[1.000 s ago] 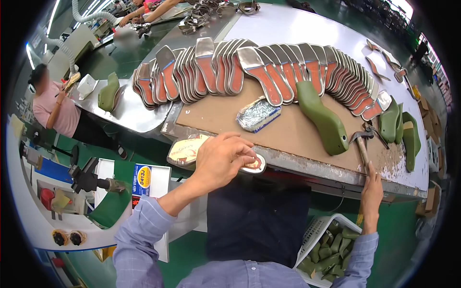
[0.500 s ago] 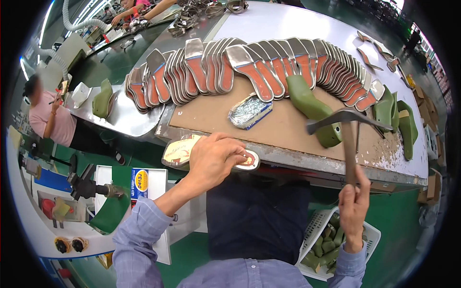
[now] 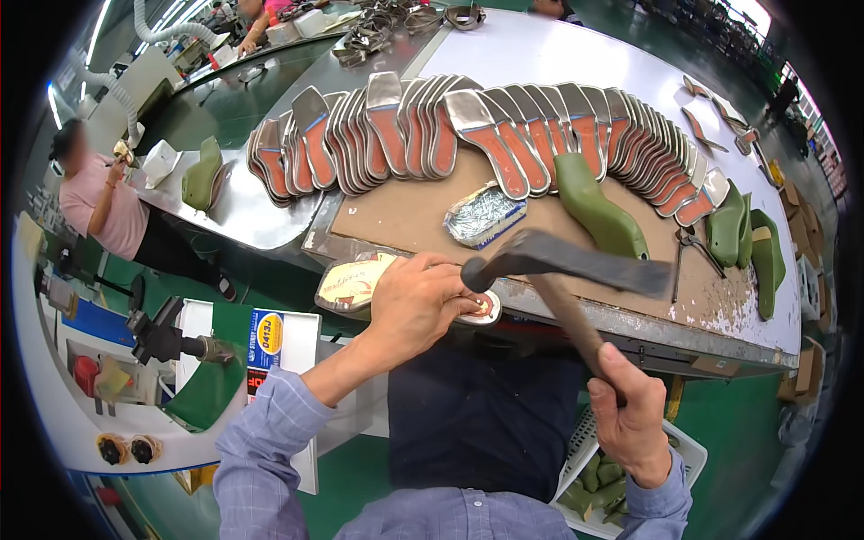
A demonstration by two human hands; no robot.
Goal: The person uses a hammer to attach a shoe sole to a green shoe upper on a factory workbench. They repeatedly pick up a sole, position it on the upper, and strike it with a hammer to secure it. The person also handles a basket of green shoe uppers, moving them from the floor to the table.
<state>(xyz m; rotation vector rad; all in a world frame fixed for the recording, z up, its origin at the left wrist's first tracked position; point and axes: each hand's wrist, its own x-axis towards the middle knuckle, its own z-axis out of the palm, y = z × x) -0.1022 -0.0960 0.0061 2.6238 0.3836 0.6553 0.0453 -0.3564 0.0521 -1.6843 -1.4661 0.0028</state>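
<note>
Seen from above, a person in a blue checked shirt stood at the near long edge of a desk, both bare hands in front of them. A cream sole was in front of that edge, close to the near left corner, its broad end to the left and its heel end to the right; whether it touched the desk could not be told. The left hand lay across its middle, probably to steady it, fingertips bunched near the heel; how firmly the hand closed, or whether the tips pinched something small, could not be made out. The right hand was clamped round the lower handle of a hammer, whose blurred head hung beside the left fingertips, one end toward the heel. That low grip seemed chosen for swing. The left forearm slanted in from the lower left, palm down; the right wrist was bent, knuckles turned outward. Behind the sole sat an open box of small metal pieces, perhaps nails, likely put there for easy reach. A green last lay right of it, with pincers nearer the right edge. Overlapping insoles fanned in an arc behind, presumably so each could be lifted singly.
</note>
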